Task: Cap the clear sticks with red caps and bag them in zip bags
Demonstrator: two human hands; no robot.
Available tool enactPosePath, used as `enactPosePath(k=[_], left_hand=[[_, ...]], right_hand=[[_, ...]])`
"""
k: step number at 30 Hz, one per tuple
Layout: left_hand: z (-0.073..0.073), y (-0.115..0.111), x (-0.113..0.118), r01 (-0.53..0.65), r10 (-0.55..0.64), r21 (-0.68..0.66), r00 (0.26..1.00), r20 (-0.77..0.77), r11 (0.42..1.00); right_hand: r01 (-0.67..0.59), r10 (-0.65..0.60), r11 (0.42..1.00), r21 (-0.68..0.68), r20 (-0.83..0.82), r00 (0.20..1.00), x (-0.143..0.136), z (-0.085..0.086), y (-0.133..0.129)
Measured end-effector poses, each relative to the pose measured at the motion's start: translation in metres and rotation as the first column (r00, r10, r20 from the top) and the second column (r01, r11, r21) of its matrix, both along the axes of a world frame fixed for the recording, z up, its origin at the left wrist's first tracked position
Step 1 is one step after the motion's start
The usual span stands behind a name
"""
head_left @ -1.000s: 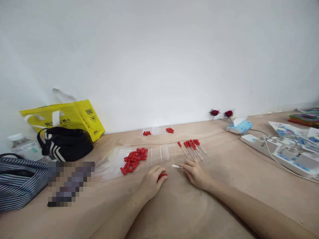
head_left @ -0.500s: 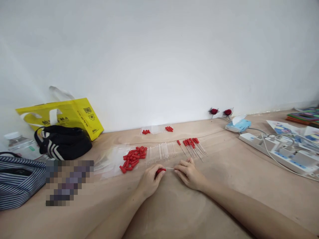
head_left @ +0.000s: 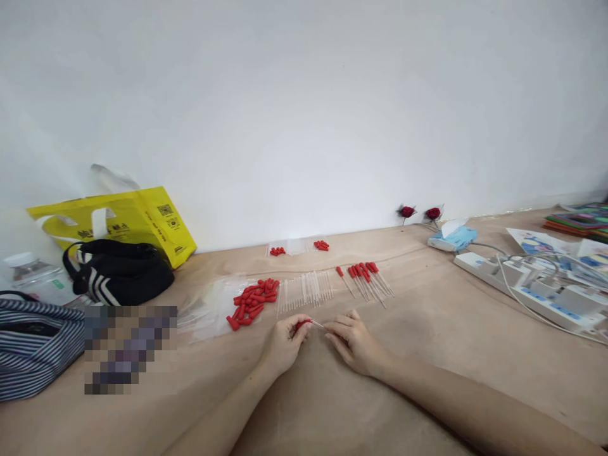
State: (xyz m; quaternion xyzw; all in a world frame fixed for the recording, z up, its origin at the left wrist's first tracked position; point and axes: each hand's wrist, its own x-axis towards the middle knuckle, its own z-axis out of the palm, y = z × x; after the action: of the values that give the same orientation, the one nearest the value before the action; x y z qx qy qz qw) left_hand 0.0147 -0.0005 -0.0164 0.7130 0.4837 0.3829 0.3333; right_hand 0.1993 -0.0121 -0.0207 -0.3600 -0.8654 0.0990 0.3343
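Note:
My left hand [head_left: 281, 347] is closed round a red rubber dropper bulb [head_left: 304, 323], mostly covered by the fingers. A thin clear dropper tube [head_left: 318, 325] runs from the bulb's mouth into the pinched fingers of my right hand [head_left: 355, 345]. How deep the tube sits in the bulb I cannot tell. Beyond my left hand lies a pile of red bulbs [head_left: 254, 299] on clear plastic bags [head_left: 213, 310]. A row of bare clear tubes [head_left: 304, 292] lies beside the pile. Further right, several droppers [head_left: 365, 278] lie with red bulbs on their tubes.
Small bags with red bulbs [head_left: 322, 246] lie by the wall. A yellow bag [head_left: 175, 237], a black pouch [head_left: 133, 275] and a striped bag [head_left: 38, 354] stand left. At right are a tissue pack [head_left: 453, 239], a power strip [head_left: 536, 297] with cables and two dark red flowers [head_left: 433, 214].
My right hand has shifted left, closer to my left hand. Less of the tube shows between them, and it now slants down to the right.

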Motion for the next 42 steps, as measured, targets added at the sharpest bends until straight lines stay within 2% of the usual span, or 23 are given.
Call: enactPosePath(k=[8, 14, 18, 28, 36, 38, 39, 41, 42], left_hand=[[0.017, -0.011, 0.001, 0.108, -0.067, 0.138, 0.958, -0.278, 0.984], [0.018, -0.016, 0.003, 0.192, -0.102, 0.196, 0.914, -0.393, 0.962], [0.016, -0.017, 0.002, 0.246, -0.149, 0.195, 0.899, -0.412, 0.949], [0.019, -0.015, 0.002, 0.267, -0.171, 0.206, 0.904, -0.391, 0.941], [0.022, -0.012, -0.003, 0.305, -0.164, 0.245, 0.869, -0.466, 0.920], [0.023, -0.010, -0.005, 0.291, -0.122, 0.290, 0.867, -0.483, 0.912], [0.024, -0.009, -0.007, 0.248, -0.061, 0.328, 0.871, -0.488, 0.911], [0.026, -0.005, -0.015, 0.098, 0.133, 0.427, 0.868, -0.478, 0.899], [0.028, -0.002, -0.021, 0.011, 0.240, 0.477, 0.853, -0.463, 0.879]], right_hand=[[-0.053, 0.035, 0.992, 0.112, 0.156, 0.987, 0.014, 0.004, 0.010], [-0.032, 0.003, 0.984, 0.176, 0.162, 0.987, 0.012, 0.003, 0.011], [-0.049, 0.030, 0.993, 0.110, 0.174, 0.984, 0.011, 0.006, 0.010], [-0.098, 0.118, 0.989, -0.107, 0.197, 0.973, 0.009, 0.012, 0.015], [-0.154, 0.190, 0.975, -0.161, 0.242, 0.952, 0.013, 0.035, 0.018], [-0.153, 0.197, 0.968, -0.198, 0.229, 0.953, 0.016, 0.036, 0.023], [-0.127, 0.172, 0.968, -0.216, 0.208, 0.963, 0.018, 0.035, 0.028], [-0.006, 0.044, 0.967, -0.255, 0.142, 0.989, 0.025, 0.030, 0.043], [0.117, -0.095, 0.956, -0.268, 0.094, 0.991, 0.029, 0.027, 0.052]])
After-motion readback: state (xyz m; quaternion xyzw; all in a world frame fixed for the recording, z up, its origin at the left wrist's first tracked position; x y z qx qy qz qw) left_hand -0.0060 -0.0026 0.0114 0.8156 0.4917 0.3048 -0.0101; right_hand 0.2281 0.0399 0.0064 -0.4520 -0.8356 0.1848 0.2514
